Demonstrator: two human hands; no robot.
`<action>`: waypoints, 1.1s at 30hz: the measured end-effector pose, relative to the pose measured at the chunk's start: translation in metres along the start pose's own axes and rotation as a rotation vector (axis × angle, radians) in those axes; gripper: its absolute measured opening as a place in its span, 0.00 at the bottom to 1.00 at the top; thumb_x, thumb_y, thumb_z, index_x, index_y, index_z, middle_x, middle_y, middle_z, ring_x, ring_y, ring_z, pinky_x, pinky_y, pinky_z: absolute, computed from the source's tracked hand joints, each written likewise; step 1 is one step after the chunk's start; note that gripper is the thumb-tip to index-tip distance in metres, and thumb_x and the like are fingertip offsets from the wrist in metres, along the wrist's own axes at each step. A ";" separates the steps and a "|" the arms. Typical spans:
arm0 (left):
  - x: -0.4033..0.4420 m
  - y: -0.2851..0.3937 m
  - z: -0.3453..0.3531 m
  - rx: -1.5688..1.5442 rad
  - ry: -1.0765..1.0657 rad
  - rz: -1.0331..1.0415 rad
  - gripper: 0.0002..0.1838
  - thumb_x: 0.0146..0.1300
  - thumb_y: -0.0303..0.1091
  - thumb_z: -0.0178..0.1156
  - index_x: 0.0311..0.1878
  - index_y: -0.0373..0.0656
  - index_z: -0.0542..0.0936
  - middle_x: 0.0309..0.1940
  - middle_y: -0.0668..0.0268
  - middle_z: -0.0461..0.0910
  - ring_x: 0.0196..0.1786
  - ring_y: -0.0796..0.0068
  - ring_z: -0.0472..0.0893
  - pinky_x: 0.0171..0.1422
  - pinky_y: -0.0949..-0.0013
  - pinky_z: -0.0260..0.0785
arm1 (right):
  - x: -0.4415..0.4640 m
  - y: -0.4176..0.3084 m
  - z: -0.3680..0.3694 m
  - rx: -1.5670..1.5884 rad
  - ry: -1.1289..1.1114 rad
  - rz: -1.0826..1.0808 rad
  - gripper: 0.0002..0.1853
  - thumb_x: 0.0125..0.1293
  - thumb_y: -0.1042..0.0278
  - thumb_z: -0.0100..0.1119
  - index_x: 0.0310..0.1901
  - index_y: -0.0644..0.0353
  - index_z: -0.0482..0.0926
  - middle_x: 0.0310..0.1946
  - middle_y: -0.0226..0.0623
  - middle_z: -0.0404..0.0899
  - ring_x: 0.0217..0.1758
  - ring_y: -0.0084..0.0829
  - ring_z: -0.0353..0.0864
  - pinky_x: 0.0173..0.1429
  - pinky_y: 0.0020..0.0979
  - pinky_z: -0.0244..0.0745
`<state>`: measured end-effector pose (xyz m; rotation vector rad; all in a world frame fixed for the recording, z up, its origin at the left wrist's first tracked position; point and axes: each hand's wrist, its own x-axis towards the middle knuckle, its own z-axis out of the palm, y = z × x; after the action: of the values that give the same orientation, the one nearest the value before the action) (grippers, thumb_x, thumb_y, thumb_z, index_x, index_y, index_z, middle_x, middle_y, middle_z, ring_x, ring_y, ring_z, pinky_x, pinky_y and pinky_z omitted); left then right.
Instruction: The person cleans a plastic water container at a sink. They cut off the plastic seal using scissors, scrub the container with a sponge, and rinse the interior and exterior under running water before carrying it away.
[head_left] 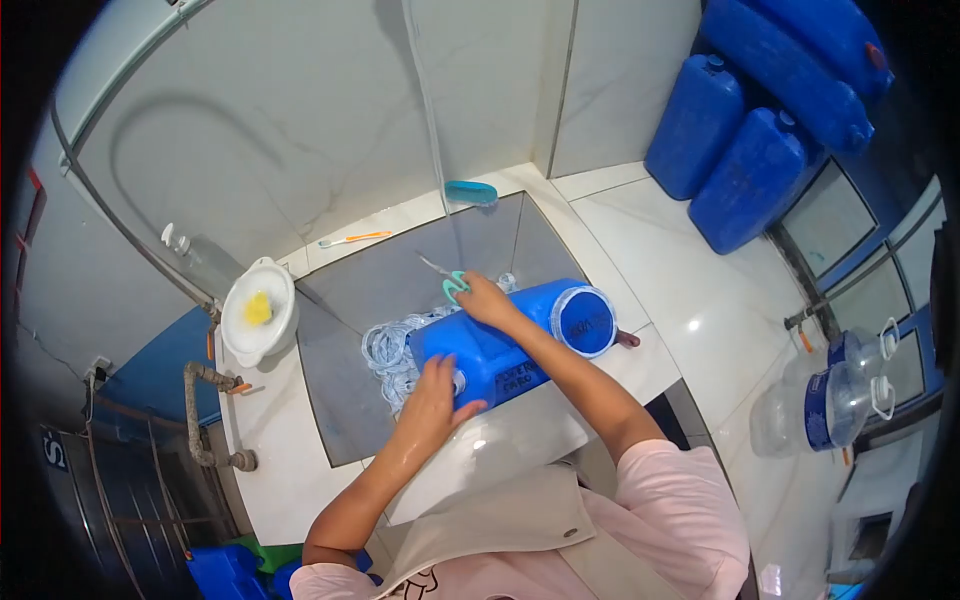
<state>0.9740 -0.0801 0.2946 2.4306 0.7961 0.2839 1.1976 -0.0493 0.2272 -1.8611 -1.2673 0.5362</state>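
Steadying blue plastic jug (pixel 492 350), lying sideways across grey rectangular sink (pixel 335 380), frame centre; left hand (pixel 430 403) spread at neck, grip unclear; right hand (pixel 485 302) closed around teal-handled tool (pixel 454 286). Likely positioning step; next move needs firm support.

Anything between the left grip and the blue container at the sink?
Nothing visible: the left grip is right at the neck end of the blue container. The green-handled tool in the right grip is off to the container's far side.
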 end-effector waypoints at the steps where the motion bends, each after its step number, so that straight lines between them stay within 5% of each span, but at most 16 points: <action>1: 0.000 -0.003 0.004 0.124 0.099 0.267 0.26 0.54 0.47 0.65 0.46 0.33 0.73 0.34 0.44 0.76 0.36 0.49 0.79 0.38 0.59 0.72 | -0.007 0.000 0.004 0.032 0.095 0.023 0.18 0.59 0.60 0.55 0.43 0.69 0.71 0.39 0.59 0.75 0.46 0.57 0.74 0.49 0.47 0.69; 2: -0.002 -0.007 0.008 0.251 0.196 0.528 0.26 0.53 0.46 0.66 0.46 0.34 0.73 0.34 0.45 0.76 0.36 0.50 0.79 0.39 0.60 0.72 | -0.012 -0.001 0.009 0.065 0.184 0.045 0.19 0.59 0.62 0.56 0.46 0.69 0.69 0.42 0.60 0.74 0.47 0.57 0.73 0.50 0.47 0.68; 3: -0.003 -0.013 0.013 0.255 0.200 0.506 0.26 0.53 0.46 0.66 0.46 0.34 0.73 0.34 0.45 0.76 0.36 0.50 0.79 0.39 0.60 0.72 | -0.017 -0.003 0.012 0.071 0.163 0.038 0.19 0.59 0.62 0.56 0.46 0.69 0.69 0.42 0.60 0.74 0.47 0.57 0.73 0.50 0.47 0.68; 6: -0.004 -0.023 0.015 0.032 0.158 0.213 0.26 0.50 0.41 0.69 0.47 0.36 0.72 0.31 0.49 0.77 0.32 0.56 0.79 0.35 0.63 0.71 | -0.021 -0.008 0.013 0.065 0.237 -0.021 0.19 0.58 0.66 0.57 0.46 0.68 0.67 0.44 0.60 0.73 0.48 0.57 0.73 0.50 0.47 0.68; 8: -0.002 -0.020 0.005 -0.148 0.207 0.047 0.23 0.52 0.37 0.68 0.46 0.36 0.70 0.23 0.61 0.74 0.25 0.68 0.74 0.29 0.68 0.67 | -0.022 -0.013 0.009 -0.018 0.202 -0.017 0.19 0.59 0.66 0.56 0.47 0.68 0.67 0.41 0.58 0.74 0.46 0.56 0.74 0.48 0.47 0.69; 11: 0.002 -0.027 -0.011 -0.462 0.209 -0.152 0.20 0.52 0.36 0.68 0.43 0.37 0.71 0.22 0.66 0.74 0.24 0.75 0.74 0.28 0.71 0.67 | -0.031 -0.036 -0.004 0.107 0.192 -0.074 0.14 0.58 0.64 0.59 0.38 0.67 0.72 0.27 0.46 0.77 0.30 0.40 0.78 0.35 0.39 0.70; 13: 0.001 -0.036 -0.025 -0.842 0.086 -0.390 0.18 0.54 0.36 0.68 0.42 0.41 0.72 0.26 0.71 0.74 0.26 0.84 0.72 0.29 0.78 0.65 | -0.034 -0.050 -0.009 0.322 0.043 -0.073 0.19 0.60 0.54 0.60 0.25 0.63 0.74 0.16 0.31 0.74 0.16 0.20 0.70 0.20 0.25 0.62; 14: 0.002 -0.045 -0.023 -0.838 0.106 -0.394 0.18 0.54 0.36 0.68 0.42 0.41 0.72 0.26 0.71 0.74 0.26 0.84 0.72 0.29 0.78 0.65 | -0.040 -0.057 -0.014 0.327 0.030 -0.089 0.19 0.60 0.54 0.60 0.25 0.63 0.74 0.16 0.31 0.74 0.16 0.20 0.70 0.20 0.25 0.62; 16: 0.009 -0.068 -0.014 -0.986 0.256 -0.320 0.18 0.54 0.33 0.67 0.45 0.41 0.71 0.25 0.72 0.74 0.25 0.86 0.70 0.27 0.81 0.62 | -0.064 -0.089 -0.030 0.795 -0.468 0.196 0.23 0.64 0.44 0.54 0.26 0.60 0.74 0.17 0.31 0.73 0.13 0.15 0.61 0.16 0.19 0.52; 21: 0.021 -0.065 -0.028 -1.039 0.477 -0.313 0.16 0.56 0.28 0.63 0.46 0.39 0.71 0.25 0.74 0.74 0.23 0.88 0.69 0.25 0.82 0.59 | -0.095 -0.099 -0.015 0.916 -0.823 0.340 0.26 0.63 0.40 0.51 0.24 0.59 0.74 0.15 0.30 0.71 0.11 0.14 0.59 0.14 0.18 0.49; 28: 0.018 -0.060 -0.042 -0.976 0.484 -0.319 0.10 0.56 0.26 0.61 0.42 0.40 0.76 0.23 0.77 0.73 0.20 0.91 0.64 0.22 0.83 0.52 | -0.095 -0.101 0.007 1.117 -0.848 0.455 0.26 0.63 0.39 0.50 0.27 0.59 0.74 0.15 0.31 0.71 0.09 0.15 0.56 0.13 0.19 0.48; 33: 0.007 -0.076 -0.042 -0.957 0.477 -0.334 0.10 0.56 0.27 0.61 0.42 0.38 0.76 0.26 0.76 0.74 0.23 0.90 0.66 0.25 0.82 0.56 | -0.102 -0.111 0.023 1.066 -0.791 0.377 0.26 0.62 0.41 0.53 0.20 0.57 0.73 0.11 0.27 0.67 0.08 0.14 0.53 0.13 0.20 0.43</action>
<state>0.9283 -0.0062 0.2853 1.3218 0.9522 0.8936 1.0772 -0.1140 0.2937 -0.9388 -0.7430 1.8493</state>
